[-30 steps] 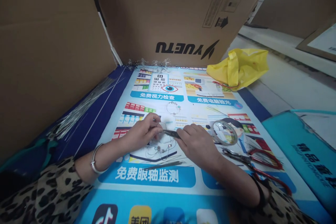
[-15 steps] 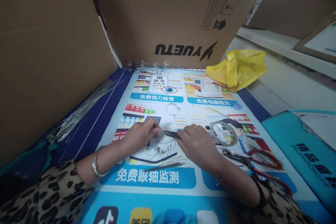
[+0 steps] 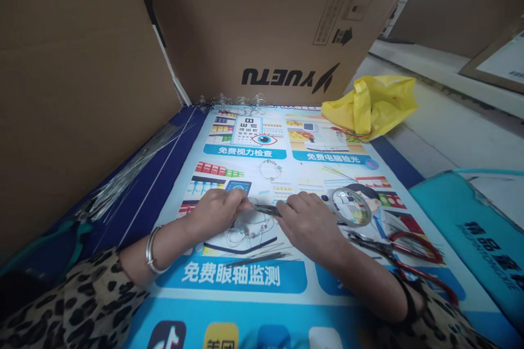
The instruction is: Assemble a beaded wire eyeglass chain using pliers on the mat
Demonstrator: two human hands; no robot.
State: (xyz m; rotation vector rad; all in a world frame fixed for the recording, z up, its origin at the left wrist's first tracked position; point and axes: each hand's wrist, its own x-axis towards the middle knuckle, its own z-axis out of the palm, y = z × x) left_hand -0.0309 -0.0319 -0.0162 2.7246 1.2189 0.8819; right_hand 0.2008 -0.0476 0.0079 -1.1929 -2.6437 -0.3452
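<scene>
My left hand [image 3: 221, 209] is closed in a pinch on thin wire, left of the middle of the printed sheet. My right hand [image 3: 311, 224] is wrapped round dark pliers [image 3: 267, 210], whose tips point left and meet the wire close to my left fingertips. The pliers' handles are hidden in my palm. Just below the tips lies a loose wire piece with small beads [image 3: 249, 230]. Above my hands a thin beaded ring [image 3: 271, 169] rests flat on the sheet.
Red-handled scissors [image 3: 415, 248] and a roll of clear tape [image 3: 351, 207] lie to the right. A yellow bag [image 3: 368, 106] sits at the back right, a teal pouch [image 3: 470, 229] at the right edge. Wire bundles [image 3: 123, 180] lie left; cardboard walls [image 3: 245, 22] stand behind.
My left hand has turned slightly, its fingers closer over the wire. The pliers have tilted a little in my right hand, which is otherwise almost where it was.
</scene>
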